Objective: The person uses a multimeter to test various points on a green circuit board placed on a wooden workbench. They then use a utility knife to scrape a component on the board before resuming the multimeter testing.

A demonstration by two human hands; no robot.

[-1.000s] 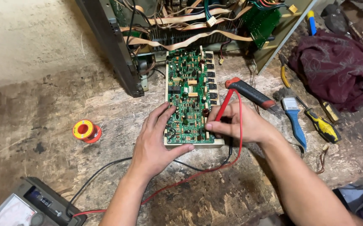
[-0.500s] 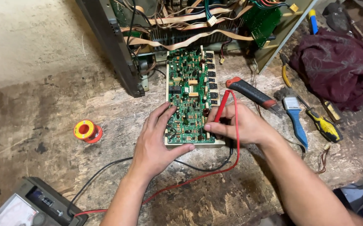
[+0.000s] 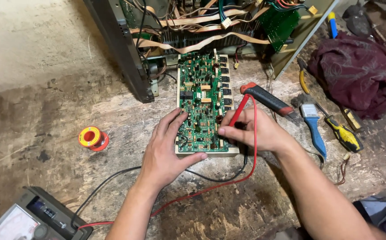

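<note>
A green circuit board [image 3: 203,95] crowded with components lies flat on the worn wooden bench. My left hand [image 3: 166,149] rests on the board's near left corner, thumb along its front edge, fingers on the components. My right hand [image 3: 253,130] pinches a red test probe [image 3: 237,111] and presses its tip onto the board's lower right part. A red lead [image 3: 211,189] and a black lead [image 3: 108,182] run from there to an analogue meter [image 3: 28,218] at the bottom left corner.
An opened metal chassis [image 3: 126,53] with ribbon cables stands behind the board. A solder spool [image 3: 90,137] lies to the left. A red-black tool handle [image 3: 268,100], a blue brush [image 3: 313,126], a yellow-black screwdriver [image 3: 342,131] and a maroon cloth [image 3: 362,73] sit to the right.
My right hand has nudged the red probe slightly on the board's lower right area. My left hand stays on the board.
</note>
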